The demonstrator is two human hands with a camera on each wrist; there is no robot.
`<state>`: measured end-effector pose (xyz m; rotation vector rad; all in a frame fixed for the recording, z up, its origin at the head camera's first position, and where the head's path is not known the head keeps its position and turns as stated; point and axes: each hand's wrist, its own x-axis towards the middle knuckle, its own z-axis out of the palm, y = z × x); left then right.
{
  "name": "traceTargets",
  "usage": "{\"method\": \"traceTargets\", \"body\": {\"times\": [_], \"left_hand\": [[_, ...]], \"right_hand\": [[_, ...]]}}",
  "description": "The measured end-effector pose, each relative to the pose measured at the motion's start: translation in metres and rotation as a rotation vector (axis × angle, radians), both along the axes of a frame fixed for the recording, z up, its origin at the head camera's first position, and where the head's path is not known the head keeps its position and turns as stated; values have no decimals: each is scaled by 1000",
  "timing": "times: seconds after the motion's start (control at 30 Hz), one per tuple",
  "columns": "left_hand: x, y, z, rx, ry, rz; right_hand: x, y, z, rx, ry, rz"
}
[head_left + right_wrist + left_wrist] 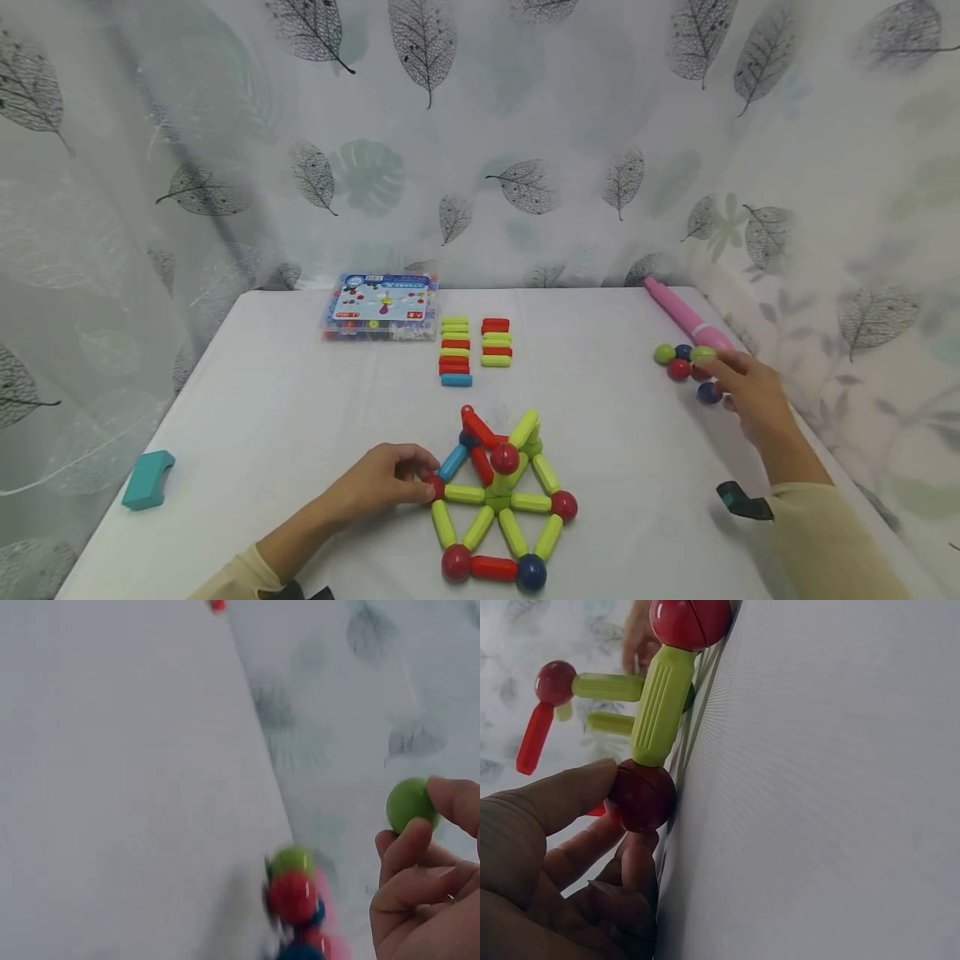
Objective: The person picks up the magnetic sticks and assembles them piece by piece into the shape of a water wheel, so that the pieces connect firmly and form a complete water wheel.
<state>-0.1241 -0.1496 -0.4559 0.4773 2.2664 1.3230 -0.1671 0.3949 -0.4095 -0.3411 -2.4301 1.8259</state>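
My left hand (384, 478) pinches a dark red ball (642, 798) at the left corner of a wheel-shaped magnetic rod-and-ball frame (498, 500). Yellow-green rods run from that frame's green hub to corner balls, and a raised red ball (505, 458) stands above the hub with rods leaning from it. A blue rod (453, 462) joins the pinched ball to the back corner. Over at the right, my right hand (756, 402) holds a green ball (409, 804) between thumb and fingers, above a cluster of loose green, red and blue balls (678, 370).
Two stacks of red, yellow-green and blue rods (455, 350) lie behind the frame. A clear box with a printed label (381, 305) stands at the back edge. A pink tube-like object (686, 312) lies at the back right, a teal block (147, 480) at the left edge.
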Motion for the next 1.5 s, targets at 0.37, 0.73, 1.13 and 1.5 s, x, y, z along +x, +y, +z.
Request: {"method": "traceTargets", "body": {"times": [0.37, 0.73, 1.13, 1.5], "left_hand": [[1, 2, -2, 20, 16, 1], [0, 2, -1, 9, 27, -4], [1, 2, -1, 14, 23, -1], [1, 3, -1, 11, 22, 5]], "right_hand": [[12, -153, -1, -266, -86, 534], [19, -179, -6, -183, -127, 592], [21, -184, -2, -85, -118, 636], [20, -140, 8, 209, 30, 409]]}}
